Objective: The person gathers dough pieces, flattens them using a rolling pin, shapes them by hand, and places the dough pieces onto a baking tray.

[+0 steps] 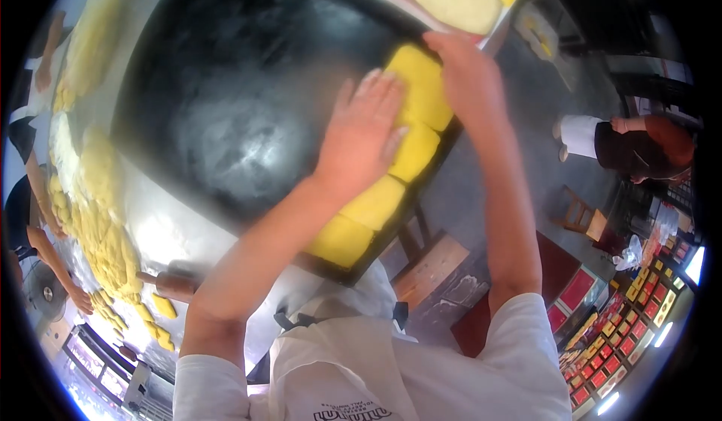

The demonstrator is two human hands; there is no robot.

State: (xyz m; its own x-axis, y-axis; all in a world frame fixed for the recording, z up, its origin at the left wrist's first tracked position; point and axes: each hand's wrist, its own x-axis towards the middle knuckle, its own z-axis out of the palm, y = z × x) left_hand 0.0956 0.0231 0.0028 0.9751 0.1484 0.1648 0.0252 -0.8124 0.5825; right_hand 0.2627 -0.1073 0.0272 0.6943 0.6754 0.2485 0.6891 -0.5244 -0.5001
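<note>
Apron (323,353) nearest; left hand (361,139) lies flat, gripping nothing, apparently levelling yellow dough (417,150) along tray (226,60) right edge; right hand (470,75) curls at far-right corner (hold unclear).

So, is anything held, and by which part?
The left hand lies on yellow dough; whether the right hand holds the tray by its edge cannot be told.

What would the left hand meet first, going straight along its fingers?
Probably the far rim of the black tray, though depth is unclear and the left hand may brush the yellow dough beside it.
</note>
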